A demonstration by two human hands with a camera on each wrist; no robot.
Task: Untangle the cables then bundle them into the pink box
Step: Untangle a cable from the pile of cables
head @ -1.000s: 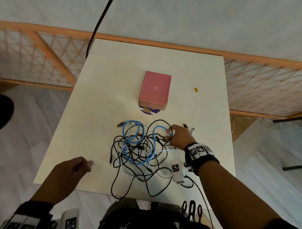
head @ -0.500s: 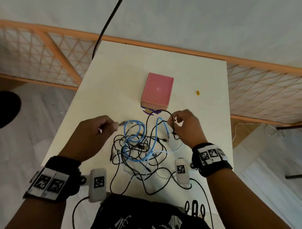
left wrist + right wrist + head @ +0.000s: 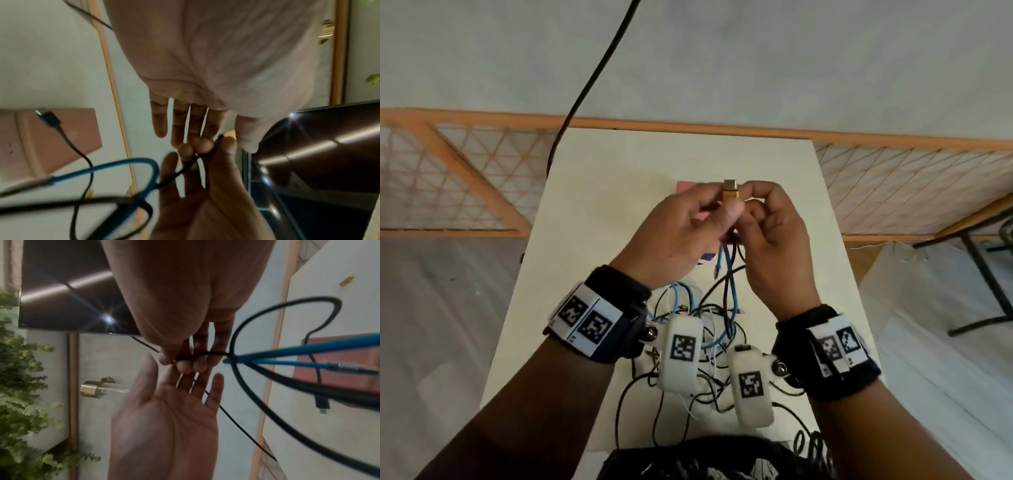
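Pinching the orange plug in the left hand and a black cable in the curled right hand, above the half-hidden pink box; may cinch the tangle on the table if yanked.

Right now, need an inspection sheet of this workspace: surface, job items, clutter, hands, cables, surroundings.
Surface: pale table, pushed against an orange lattice fence.
Job items: pink box lies closed on the table, mostly hidden behind the hands in the head view; cable tangle of black, blue and thin white leads still knotted.
Clutter: small yellow bit on the table.
Hands: left hand and right hand raised together, pinching an orange plug and its black lead.
Cables: blue cable and black loops hang from the grip; a black cord runs up the wall.
Surroundings: dark screen, green plants.
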